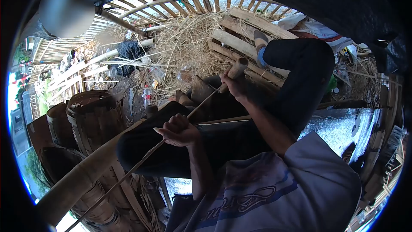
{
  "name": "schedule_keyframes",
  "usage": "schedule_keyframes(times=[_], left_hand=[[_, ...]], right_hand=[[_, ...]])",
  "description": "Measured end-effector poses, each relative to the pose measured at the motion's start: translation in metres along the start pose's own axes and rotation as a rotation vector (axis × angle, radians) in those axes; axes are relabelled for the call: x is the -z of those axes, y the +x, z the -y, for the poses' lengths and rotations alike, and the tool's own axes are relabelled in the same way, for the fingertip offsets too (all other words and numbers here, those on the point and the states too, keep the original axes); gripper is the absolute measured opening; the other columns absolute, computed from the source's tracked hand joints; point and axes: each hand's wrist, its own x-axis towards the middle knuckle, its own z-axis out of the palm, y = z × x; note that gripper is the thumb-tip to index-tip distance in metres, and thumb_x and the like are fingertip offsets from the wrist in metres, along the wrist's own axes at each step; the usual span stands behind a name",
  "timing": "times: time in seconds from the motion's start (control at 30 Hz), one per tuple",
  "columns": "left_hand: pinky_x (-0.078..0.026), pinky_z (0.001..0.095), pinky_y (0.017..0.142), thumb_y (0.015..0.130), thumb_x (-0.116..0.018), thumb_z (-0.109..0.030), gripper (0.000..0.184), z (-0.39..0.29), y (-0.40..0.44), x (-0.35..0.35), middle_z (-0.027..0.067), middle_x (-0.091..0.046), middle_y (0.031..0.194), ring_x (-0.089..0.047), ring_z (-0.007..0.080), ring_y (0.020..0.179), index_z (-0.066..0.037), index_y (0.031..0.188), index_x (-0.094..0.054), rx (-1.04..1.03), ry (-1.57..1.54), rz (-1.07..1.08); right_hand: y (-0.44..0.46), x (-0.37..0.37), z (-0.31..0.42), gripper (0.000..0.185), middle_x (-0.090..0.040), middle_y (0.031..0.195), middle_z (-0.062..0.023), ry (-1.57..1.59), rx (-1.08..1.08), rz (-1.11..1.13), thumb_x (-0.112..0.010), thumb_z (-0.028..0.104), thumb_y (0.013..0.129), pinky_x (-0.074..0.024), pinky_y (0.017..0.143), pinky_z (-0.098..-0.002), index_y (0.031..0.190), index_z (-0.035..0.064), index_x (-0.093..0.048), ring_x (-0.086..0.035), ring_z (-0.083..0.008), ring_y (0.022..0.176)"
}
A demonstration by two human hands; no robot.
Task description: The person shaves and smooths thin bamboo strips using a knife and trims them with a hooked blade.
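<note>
My left hand [178,131] is closed around a long thin bamboo strip [139,164], thumb out to the left. The strip slants from the lower left edge up to my right hand [234,87]. That hand is wrapped round a thick, round wooden handle [238,68], whose butt end points up and right. No blade shows; the far end of the handle meets the strip and is dark. Both hands are above my dark-trousered legs [296,81], with the left one over the knee.
A thick bamboo pole [81,178] crosses at the lower left, beside woven bamboo baskets [96,118]. Straw [184,38] covers the ground ahead. Wooden slats [240,43] lie beyond my right hand, before a slatted bamboo fence [197,3]. A black bag [131,50] sits farther left.
</note>
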Motion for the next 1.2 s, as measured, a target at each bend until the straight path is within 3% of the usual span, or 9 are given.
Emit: schedule_keyframes(times=[0.03,0.13,0.33,0.43,0.6,0.87,0.93,0.97,1.2], left_hand=[[-0.011,0.0241,0.038,0.098,-0.034,-0.036,0.052,0.002,0.0,0.001,-0.0043,-0.012,0.046,-0.01,0.0061,0.038,-0.017,0.053,-0.017,0.002,-0.004,0.021],[-0.011,0.0241,0.038,0.098,-0.033,-0.036,0.052,-0.001,-0.005,0.005,-0.0042,-0.012,0.046,-0.01,0.0062,0.038,-0.017,0.053,-0.018,0.022,0.026,0.04],[-0.01,0.0243,0.038,0.098,-0.033,-0.034,0.051,0.0,0.0,0.004,-0.0044,-0.013,0.046,-0.01,0.0061,0.038,-0.016,0.053,-0.018,0.073,-0.085,0.067],[-0.009,0.0245,0.038,0.098,-0.034,-0.035,0.051,-0.001,-0.01,0.01,-0.0044,-0.014,0.045,-0.01,0.0059,0.038,-0.016,0.054,-0.018,0.121,-0.039,0.092],[-0.008,0.0239,0.036,0.099,-0.034,-0.035,0.051,0.013,-0.015,0.005,-0.0051,-0.012,0.047,-0.009,0.0052,0.039,-0.017,0.054,-0.018,0.1,-0.004,0.146],[-0.008,0.0236,0.036,0.099,-0.031,-0.036,0.052,-0.015,0.003,0.002,-0.0046,-0.015,0.045,-0.009,0.0055,0.039,-0.017,0.052,-0.02,0.098,-0.184,0.176],[-0.007,0.0236,0.036,0.099,-0.032,-0.037,0.051,-0.014,0.008,-0.002,-0.0046,-0.013,0.046,-0.008,0.0058,0.039,-0.018,0.053,-0.019,0.088,-0.158,0.163],[-0.007,0.0236,0.036,0.099,-0.032,-0.037,0.051,-0.009,0.008,-0.002,-0.0046,-0.013,0.046,-0.008,0.0058,0.039,-0.018,0.053,-0.019,0.085,-0.158,0.162],[-0.009,0.0241,0.037,0.099,-0.029,-0.033,0.051,0.001,-0.002,0.0,-0.005,-0.014,0.045,-0.008,0.0058,0.039,-0.016,0.052,-0.018,0.027,-0.084,0.149]], right_hand=[[-0.003,-0.004,0.011,0.015,-0.053,0.063,-0.0005,0.031,-0.014,0.045,-0.064,0.004,0.077,-0.0454,0.056,-0.0271,0.078,0.0088,-0.05,-0.056,-0.0109,0.059],[-0.008,-0.009,0.017,0.014,-0.054,0.063,-0.0014,-0.153,-0.133,0.079,-0.063,0.003,0.076,-0.0454,0.057,-0.0272,0.076,0.0085,-0.051,-0.056,-0.0111,0.062],[0.005,-0.004,0.001,0.013,-0.054,0.064,-0.0008,-0.122,-0.055,0.065,-0.064,0.004,0.076,-0.0446,0.051,-0.0264,0.075,0.0069,-0.052,-0.054,-0.0113,0.054],[0.0,0.002,-0.023,0.014,-0.054,0.064,-0.0002,-0.346,0.056,0.108,-0.066,0.004,0.077,-0.0445,0.051,-0.0267,0.076,0.0064,-0.052,-0.054,-0.0106,0.052],[0.009,0.006,-0.024,0.014,-0.055,0.065,-0.0011,-0.196,0.017,0.056,-0.066,0.005,0.078,-0.0445,0.051,-0.0265,0.077,0.0064,-0.052,-0.055,-0.0097,0.056],[0.027,0.025,0.03,0.012,-0.054,0.063,-0.0033,-0.176,0.01,-0.256,-0.062,0.003,0.076,-0.0454,0.056,-0.0288,0.074,0.0049,-0.051,-0.055,-0.0129,0.058],[0.035,0.026,0.032,0.009,-0.059,0.062,-0.0041,-0.065,0.055,-0.333,-0.064,0.01,0.071,-0.0437,0.055,-0.0277,0.071,0.0028,-0.058,-0.057,-0.0125,0.058],[0.033,0.026,0.031,0.009,-0.054,0.063,-0.0039,-0.057,0.023,-0.295,-0.061,0.002,0.074,-0.0446,0.058,-0.0291,0.074,0.0043,-0.052,-0.055,-0.0138,0.058],[0.017,0.016,0.017,0.01,-0.053,0.065,-0.0035,-0.21,0.006,-0.153,-0.06,0.001,0.075,-0.0441,0.058,-0.0291,0.074,0.0049,-0.051,-0.055,-0.0129,0.061]])
